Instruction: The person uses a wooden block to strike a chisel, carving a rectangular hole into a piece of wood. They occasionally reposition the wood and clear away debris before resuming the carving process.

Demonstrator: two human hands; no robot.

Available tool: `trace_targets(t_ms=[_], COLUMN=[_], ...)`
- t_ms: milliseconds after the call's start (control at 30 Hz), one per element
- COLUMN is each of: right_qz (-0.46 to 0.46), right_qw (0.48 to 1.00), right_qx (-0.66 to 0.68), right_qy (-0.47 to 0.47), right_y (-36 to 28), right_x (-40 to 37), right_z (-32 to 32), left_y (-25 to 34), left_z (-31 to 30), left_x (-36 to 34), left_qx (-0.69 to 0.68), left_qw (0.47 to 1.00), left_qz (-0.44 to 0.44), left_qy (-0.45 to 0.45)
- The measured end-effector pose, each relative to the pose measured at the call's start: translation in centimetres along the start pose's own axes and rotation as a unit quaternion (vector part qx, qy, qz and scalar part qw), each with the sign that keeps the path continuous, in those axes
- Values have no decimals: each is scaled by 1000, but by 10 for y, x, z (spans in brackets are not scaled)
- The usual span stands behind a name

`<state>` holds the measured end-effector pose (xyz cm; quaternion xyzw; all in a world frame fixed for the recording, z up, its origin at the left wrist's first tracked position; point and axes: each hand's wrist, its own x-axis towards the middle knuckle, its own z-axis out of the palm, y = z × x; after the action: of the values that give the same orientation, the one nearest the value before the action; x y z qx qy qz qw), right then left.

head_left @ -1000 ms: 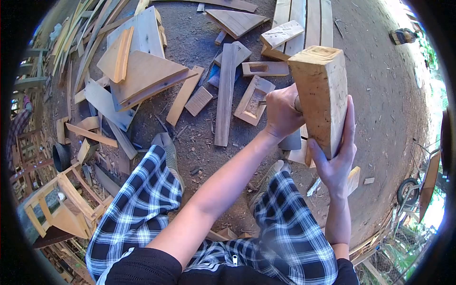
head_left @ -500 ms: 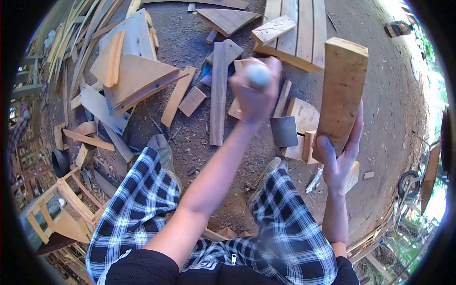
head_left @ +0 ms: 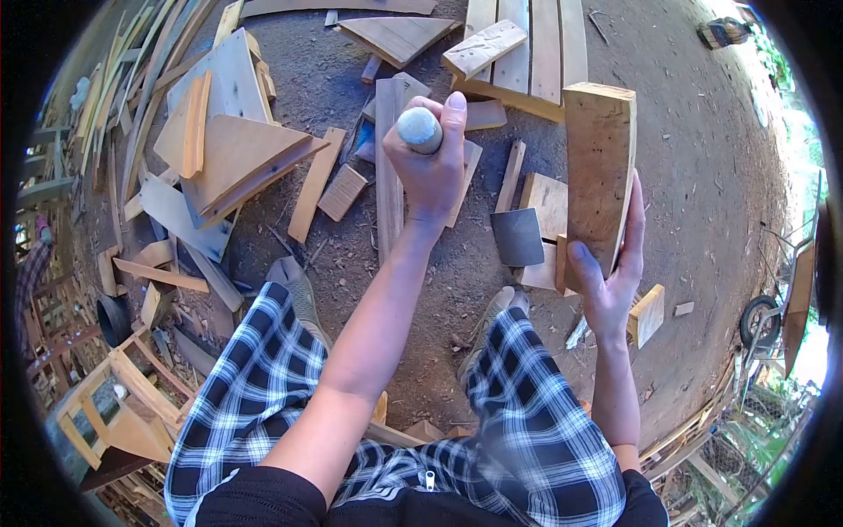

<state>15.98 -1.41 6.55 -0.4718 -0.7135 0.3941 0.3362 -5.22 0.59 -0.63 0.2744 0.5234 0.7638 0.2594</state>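
My left hand (head_left: 430, 171) is closed round a stick-like handle with a pale, rounded end (head_left: 420, 129) that points up at me. What lies below the fist is hidden. To the right, my right hand (head_left: 613, 281) grips a thick wooden block (head_left: 601, 167) near its lower end and holds it upright, thumb on the left and fingers along the right edge. A dark grey square piece (head_left: 517, 237) rests among wood offcuts left of this block. Under the left fist, a long weathered board (head_left: 388, 193) lies on the ground.
Plywood triangles (head_left: 241, 158) are stacked at the left, near long thin strips (head_left: 167, 79). A slatted wooden panel (head_left: 544, 53) lies at the top, with a short board (head_left: 484, 48) on it. My feet stand on bare earth. A wheel (head_left: 760, 321) shows at the far right.
My left hand has moved left with the handle and now shows sharply, where it was blurred. The block in my right hand has shifted slightly left and down. The whole view has turned a little.
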Motion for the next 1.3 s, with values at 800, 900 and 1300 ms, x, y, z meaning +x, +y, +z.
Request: trace_targets(t_ms=[800,900,1300], right_qz=[-53,-54,72], right_qw=[996,991,980], right_qx=[-57,116,184], right_qy=[-36,50,31], right_y=[-39,-41,-33], right_x=[27,21,10], right_z=[4,0,2], left_y=[1,-1,-19], left_z=[32,34,36], left_x=[-29,-33,-39], left_qx=[106,166,202], left_qw=[985,978,968], left_qz=[91,49,106], left_qy=[-96,-118,-99])
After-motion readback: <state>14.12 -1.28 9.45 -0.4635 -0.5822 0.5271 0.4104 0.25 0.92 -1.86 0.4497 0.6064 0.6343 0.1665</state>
